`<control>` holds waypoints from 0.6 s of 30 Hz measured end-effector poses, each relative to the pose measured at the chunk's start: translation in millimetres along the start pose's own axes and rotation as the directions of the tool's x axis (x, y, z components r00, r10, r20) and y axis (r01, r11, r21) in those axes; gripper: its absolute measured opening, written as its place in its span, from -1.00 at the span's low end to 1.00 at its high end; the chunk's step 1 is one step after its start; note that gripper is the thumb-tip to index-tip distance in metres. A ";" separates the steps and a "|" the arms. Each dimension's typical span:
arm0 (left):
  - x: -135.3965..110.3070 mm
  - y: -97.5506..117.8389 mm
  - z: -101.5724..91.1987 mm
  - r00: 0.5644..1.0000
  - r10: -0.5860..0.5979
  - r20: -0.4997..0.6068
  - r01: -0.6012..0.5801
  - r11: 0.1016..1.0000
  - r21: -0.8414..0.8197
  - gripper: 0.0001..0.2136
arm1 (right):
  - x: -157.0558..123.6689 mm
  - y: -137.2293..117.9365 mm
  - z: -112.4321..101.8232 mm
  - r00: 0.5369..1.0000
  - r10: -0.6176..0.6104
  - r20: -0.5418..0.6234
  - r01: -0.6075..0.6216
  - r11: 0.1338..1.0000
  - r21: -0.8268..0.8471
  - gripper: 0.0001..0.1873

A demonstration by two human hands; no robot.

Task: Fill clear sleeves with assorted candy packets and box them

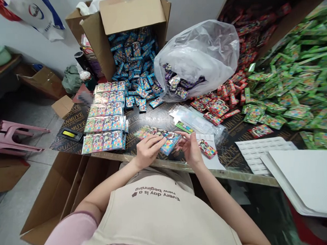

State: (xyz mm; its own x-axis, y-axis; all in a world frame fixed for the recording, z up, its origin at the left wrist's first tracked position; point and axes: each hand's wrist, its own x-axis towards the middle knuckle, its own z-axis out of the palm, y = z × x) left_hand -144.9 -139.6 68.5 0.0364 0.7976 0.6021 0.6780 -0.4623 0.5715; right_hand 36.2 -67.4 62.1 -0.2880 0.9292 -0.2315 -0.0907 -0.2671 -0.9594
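Just above the table's front edge, a bundle of small colourful packets [169, 143] lies between my two hands, its blue end facing right. My left hand [148, 150] rests over the bundle with its fingers closed along the top. At the other end, my right hand [191, 149] curls its thumb and fingers around the bundle's edge. Close to the right hand, a single red packet [207, 149] lies on a white paper sheet [214, 163]. Several finished-looking rows of clear-wrapped packet bundles [102, 141] are stacked to the left.
Blue packets [136, 50] spill from a cardboard box [134, 14]. Purple packets show inside a clear plastic bag [199, 60]. Red packets [216, 108] and green packets [293, 82] pile up rightward. Flat clear bags [195, 121], label sheets [254, 153] and a black cutter [70, 134] lie on the table.
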 end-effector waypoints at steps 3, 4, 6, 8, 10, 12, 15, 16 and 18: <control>-1.9 -3.7 8.6 0.979 0.171 0.112 -0.187 0.971 0.148 -0.71 | -10.8 -5.2 3.9 0.992 0.061 0.110 -0.068 0.996 0.057 -0.33; -2.0 -4.5 12.9 0.972 0.183 0.146 -0.207 0.964 0.169 -0.70 | -12.2 -7.2 5.4 0.993 0.048 0.108 -0.054 0.997 0.052 -0.33; -0.9 -3.9 17.6 0.961 0.176 0.213 -0.220 0.954 0.205 -0.68 | -12.6 -10.4 5.3 0.996 0.006 0.085 -0.008 1.000 0.019 -0.29; 2.0 0.3 12.3 0.951 0.124 0.282 -0.203 0.941 0.271 -0.62 | -11.8 -12.9 0.5 0.995 -0.029 0.097 0.031 0.999 -0.017 -0.33; 5.1 7.1 -2.8 0.936 0.039 0.349 -0.170 0.920 0.352 -0.44 | -11.5 -15.3 -5.2 0.980 -0.024 0.197 0.036 0.998 -0.059 -0.40; 6.0 13.9 -22.5 0.909 -0.046 0.415 -0.136 0.907 0.399 -0.23 | -12.7 -17.6 -6.9 0.939 0.024 0.344 0.014 0.994 -0.108 -0.44; 0.5 19.5 -47.5 0.861 -0.136 0.490 -0.088 0.909 0.407 -0.13 | -17.9 -18.2 2.7 0.880 0.076 0.469 -0.015 0.991 -0.132 -0.39; -2.4 19.8 -52.8 0.853 -0.160 0.497 -0.069 0.909 0.411 -0.14 | -19.4 -16.8 8.2 0.869 0.085 0.487 -0.031 0.992 -0.118 -0.37; -7.7 18.9 -58.8 0.855 -0.198 0.479 -0.038 0.898 0.439 -0.16 | -18.5 -11.2 18.6 0.856 0.098 0.507 -0.069 0.995 -0.076 -0.34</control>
State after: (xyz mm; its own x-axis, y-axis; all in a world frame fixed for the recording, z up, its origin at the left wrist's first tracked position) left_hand -175.6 -177.3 107.5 0.2485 0.9593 0.1340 0.9296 -0.2750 0.2453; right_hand 24.8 -86.3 80.1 -0.7390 0.6399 -0.2107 0.0024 -0.3102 -0.9507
